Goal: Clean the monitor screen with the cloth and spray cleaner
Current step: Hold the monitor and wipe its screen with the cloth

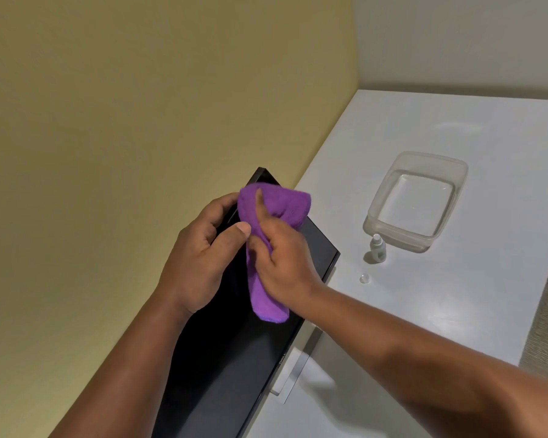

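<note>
Head view looks down along a yellow wall [114, 121] that meets a white table [456, 311]. A black monitor [234, 358] stands on the table against the wall, its dark screen facing the table and its silver stand [293, 374] showing under the lower edge. To the right, well apart from the monitor, sits a clear plastic tub [416, 200]. The left hand [200, 251] curls over the monitor's top edge, fingers behind and thumb in front, gripping it. The right hand [282, 257] pinches a purple cloth [266, 248] bunched against the screen near the top corner, one fingertip poking up in its folds. A small spray bottle [377, 248] stands upright just beside the tub, and its clear cap [364, 278] lies near it on the table.
</note>
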Motion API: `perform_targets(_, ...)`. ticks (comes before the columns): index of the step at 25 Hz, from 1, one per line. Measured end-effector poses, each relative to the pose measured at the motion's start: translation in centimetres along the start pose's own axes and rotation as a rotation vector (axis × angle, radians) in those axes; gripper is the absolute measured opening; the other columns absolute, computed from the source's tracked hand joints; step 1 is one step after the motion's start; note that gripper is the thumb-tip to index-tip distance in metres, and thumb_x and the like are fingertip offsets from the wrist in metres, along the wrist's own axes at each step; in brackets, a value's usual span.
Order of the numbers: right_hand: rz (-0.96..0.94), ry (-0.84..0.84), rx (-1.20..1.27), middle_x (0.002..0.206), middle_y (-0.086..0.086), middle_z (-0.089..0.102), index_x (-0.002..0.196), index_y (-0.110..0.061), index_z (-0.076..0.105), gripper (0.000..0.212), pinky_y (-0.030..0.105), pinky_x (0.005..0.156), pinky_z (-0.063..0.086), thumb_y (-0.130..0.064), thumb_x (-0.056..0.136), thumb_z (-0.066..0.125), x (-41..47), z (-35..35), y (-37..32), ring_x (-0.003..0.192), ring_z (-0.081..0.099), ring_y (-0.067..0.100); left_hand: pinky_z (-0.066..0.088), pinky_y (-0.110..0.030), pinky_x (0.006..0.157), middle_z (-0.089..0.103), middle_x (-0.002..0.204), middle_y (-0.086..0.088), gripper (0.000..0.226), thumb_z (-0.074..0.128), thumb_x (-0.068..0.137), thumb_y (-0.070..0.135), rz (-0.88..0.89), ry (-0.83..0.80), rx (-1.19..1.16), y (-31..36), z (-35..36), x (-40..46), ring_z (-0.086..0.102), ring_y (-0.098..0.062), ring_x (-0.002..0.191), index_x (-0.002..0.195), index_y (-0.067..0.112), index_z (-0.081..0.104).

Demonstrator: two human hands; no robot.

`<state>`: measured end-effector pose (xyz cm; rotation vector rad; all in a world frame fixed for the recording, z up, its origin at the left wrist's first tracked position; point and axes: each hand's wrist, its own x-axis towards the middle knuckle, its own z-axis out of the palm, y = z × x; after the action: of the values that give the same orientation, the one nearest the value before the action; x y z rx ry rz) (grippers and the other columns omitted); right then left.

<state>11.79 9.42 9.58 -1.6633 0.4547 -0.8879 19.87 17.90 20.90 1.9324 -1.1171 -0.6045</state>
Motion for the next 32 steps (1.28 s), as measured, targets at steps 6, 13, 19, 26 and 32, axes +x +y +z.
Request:
perform_targets(6, 0.126, 0.171, -0.039, 0.082, -0.005, 0.060, 0.160, -0.035, 0.022, 0.064, 0.016, 0.066, 0.043, -0.027, 0.100, 0.044, 3.5, -1.6, 0.1, 0.071, 0.055, 0.006, 0.048, -0.041, 0.105, 0.069, 0.131, 0.010, 0.056, 0.057, 0.085, 0.046, -0.019, -0.004, -0.022, -0.3, 0.0, 0.1, 0.064, -0.015, 0.123, 0.138, 0.028, 0.059)
perform_targets(13, 0.102, 0.110, -0.049, 0.076, -0.008, 0.051, 0.159, -0.033, 0.026, 0.064, 0.032, 0.068, 0.047, -0.021, 0.100, 0.047, 1.1, -1.7, 0.8, 0.070, 0.051, 0.007, 0.048, -0.050, 0.108, 0.069, 0.132, 0.008, 0.055, 0.057, 0.086, 0.046, -0.027, -0.004, -0.025, -0.2, 0.0, 0.1, 0.064, -0.018, 0.124, 0.139, 0.029, 0.058)
perform_targets(19, 0.061, 0.144, 0.003, 0.082, -0.008, 0.059, 0.157, -0.035, 0.025, 0.063, 0.027, 0.070, 0.050, -0.028, 0.099, 0.046, 3.0, -1.0, 0.2, 0.074, 0.056, 0.007, 0.046, -0.052, 0.110, 0.068, 0.135, 0.008, 0.055, 0.056, 0.088, 0.044, -0.028, 0.001, -0.014, -0.3, 0.0, -0.1, 0.063, -0.017, 0.126, 0.141, 0.028, 0.058)
perform_targets(26, 0.065, 0.173, -0.041, 0.087, -0.008, 0.061, 0.155, -0.025, 0.040, 0.056, 0.021, 0.069, 0.043, -0.025, 0.100, 0.049, 2.8, -1.5, 0.3, 0.078, 0.056, 0.005, 0.047, -0.048, 0.109, 0.068, 0.135, 0.011, 0.058, 0.056, 0.087, 0.047, -0.030, 0.014, 0.008, -0.2, 0.0, -0.2, 0.063, -0.014, 0.125, 0.141, 0.027, 0.057)
perform_targets(32, 0.206, 0.140, -0.016, 0.085, 0.003, 0.063, 0.156, -0.022, 0.041, 0.055, 0.027, 0.070, 0.045, -0.015, 0.102, 0.052, 0.1, -2.5, 1.5, 0.074, 0.057, 0.011, 0.051, -0.046, 0.105, 0.070, 0.130, 0.010, 0.062, 0.057, 0.084, 0.051, -0.044, 0.019, 0.001, 0.0, -0.1, -0.1, 0.066, -0.015, 0.120, 0.141, 0.027, 0.058)
